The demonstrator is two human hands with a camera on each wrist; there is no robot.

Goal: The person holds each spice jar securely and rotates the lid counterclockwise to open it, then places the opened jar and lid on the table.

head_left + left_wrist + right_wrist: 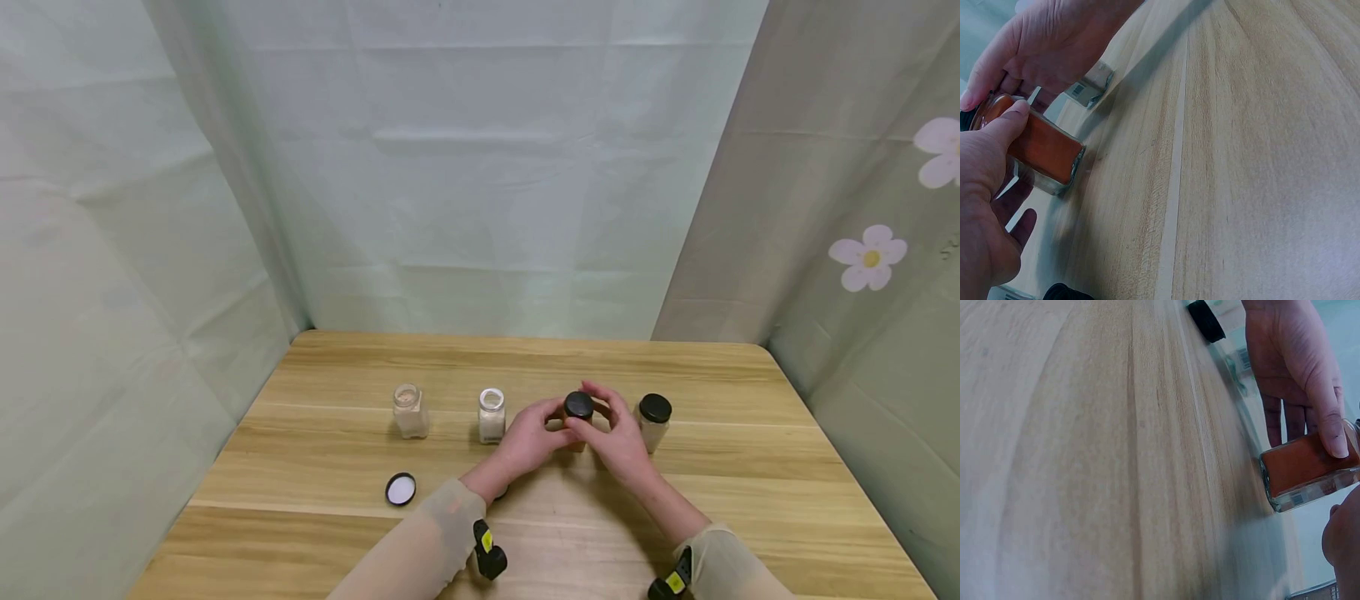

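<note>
Head view: left hand (534,435) clasped round an orange-filled jar (1050,153), right hand (617,432) curled round its lid (578,405)

In the head view, my left grip (534,435) and right grip (618,433) hide most of the red-brown jar (1049,151). Below my left grip, my wrist (486,480) covers most of a dark lid (502,492). Beside my right grip, the capped jar (654,427) is partly hidden, its label (1077,89) too small to read. The right wrist view crops the black cap (578,405) between my grips.
</note>
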